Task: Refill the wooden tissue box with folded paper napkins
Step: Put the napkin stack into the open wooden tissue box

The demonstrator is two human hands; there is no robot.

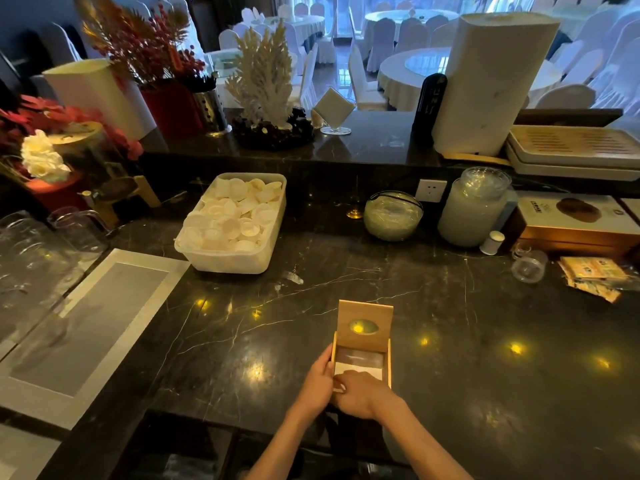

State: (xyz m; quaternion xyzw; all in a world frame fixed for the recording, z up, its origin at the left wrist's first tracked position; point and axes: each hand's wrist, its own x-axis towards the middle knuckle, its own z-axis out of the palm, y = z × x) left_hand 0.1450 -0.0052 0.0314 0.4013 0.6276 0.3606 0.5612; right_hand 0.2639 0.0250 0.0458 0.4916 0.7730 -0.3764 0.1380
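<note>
Looking down from the head camera, the wooden tissue box [362,344] sat near the front edge of the dark marble desk [450,323], its lid [364,325] with the oval slot raised upright at the far side. White folded napkins [356,369] lay low inside, at the near end of the open box. The left hand [317,382] braced the box's left wall, its fingers [327,362] wrapped against the wood. The right hand [360,393] rested over the near rim, fingers [343,379] curled down onto the napkins; whether they pinched the stack or only pressed it could not be told. To do this step well, the napkins probably needed to be pressed flat and square to the walls, the box held steady, and the lid kept clear.
</note>
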